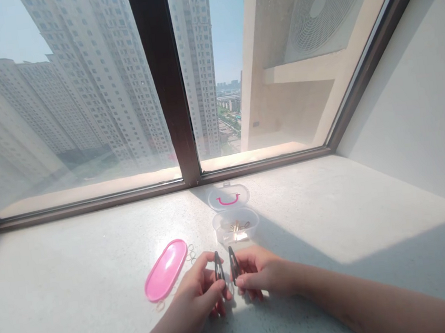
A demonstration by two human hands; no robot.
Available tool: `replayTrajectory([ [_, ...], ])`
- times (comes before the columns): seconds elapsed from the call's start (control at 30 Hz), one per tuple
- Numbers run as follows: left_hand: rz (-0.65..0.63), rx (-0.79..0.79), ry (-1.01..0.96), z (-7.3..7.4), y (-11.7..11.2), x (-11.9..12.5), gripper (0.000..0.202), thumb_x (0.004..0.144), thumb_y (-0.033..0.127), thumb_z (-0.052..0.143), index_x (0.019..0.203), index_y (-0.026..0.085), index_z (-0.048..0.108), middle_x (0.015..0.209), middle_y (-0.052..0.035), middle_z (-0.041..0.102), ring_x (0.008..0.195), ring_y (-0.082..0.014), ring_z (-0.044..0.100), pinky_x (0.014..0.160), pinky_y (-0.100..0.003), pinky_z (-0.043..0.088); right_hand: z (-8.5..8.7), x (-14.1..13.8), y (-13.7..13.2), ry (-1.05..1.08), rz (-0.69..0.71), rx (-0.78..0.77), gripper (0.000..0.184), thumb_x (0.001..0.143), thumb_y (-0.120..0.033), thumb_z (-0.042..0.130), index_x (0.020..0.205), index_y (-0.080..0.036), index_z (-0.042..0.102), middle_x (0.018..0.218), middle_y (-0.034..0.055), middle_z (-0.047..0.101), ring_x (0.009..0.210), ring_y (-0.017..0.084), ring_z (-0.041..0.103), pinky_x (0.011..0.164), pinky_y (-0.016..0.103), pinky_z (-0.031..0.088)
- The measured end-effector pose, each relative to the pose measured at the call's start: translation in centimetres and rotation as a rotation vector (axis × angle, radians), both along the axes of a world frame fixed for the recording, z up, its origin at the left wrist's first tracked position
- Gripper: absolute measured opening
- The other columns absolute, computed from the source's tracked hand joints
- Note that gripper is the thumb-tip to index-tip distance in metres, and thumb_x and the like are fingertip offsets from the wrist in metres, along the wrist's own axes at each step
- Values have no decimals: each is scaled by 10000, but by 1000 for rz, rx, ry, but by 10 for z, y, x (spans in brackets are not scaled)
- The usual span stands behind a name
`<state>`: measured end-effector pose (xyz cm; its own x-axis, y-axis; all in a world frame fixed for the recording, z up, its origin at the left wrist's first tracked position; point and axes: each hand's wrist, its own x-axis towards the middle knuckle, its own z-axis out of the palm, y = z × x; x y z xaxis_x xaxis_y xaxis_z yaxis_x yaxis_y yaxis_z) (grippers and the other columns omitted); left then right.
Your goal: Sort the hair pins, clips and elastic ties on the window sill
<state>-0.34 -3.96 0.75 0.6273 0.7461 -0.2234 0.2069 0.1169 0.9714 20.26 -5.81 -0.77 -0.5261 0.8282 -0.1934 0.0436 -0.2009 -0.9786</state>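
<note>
My left hand [198, 296] pinches a dark snap hair clip [218, 266] upright between thumb and fingers. My right hand [260, 275] pinches a second dark hair clip [234, 265] the same way, right beside the first. Both hands hover low over the white sill [331, 213]. Just beyond them stands a small clear plastic box [235, 225] with small metal pieces inside, its hinged lid [229, 196] with a pink smile mark lying open behind it.
A pink oval lid or case [165, 270] lies to the left of my hands, with small clear rings [191, 253] beside it. The window frame [166, 87] runs along the far edge; a white wall [418, 98] rises on the right.
</note>
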Motion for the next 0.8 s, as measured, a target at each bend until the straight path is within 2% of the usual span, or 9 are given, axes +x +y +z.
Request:
replayTrajectory([
  [0.8, -18, 13, 16, -6, 2, -3, 254, 897, 345, 520, 1100, 206, 455, 735, -12, 648, 585, -139, 597, 541, -243, 432, 2, -1, 0, -6, 3, 3, 176, 757, -196, 586, 921, -135, 606, 749, 18, 605, 552, 86, 548, 470, 179, 439],
])
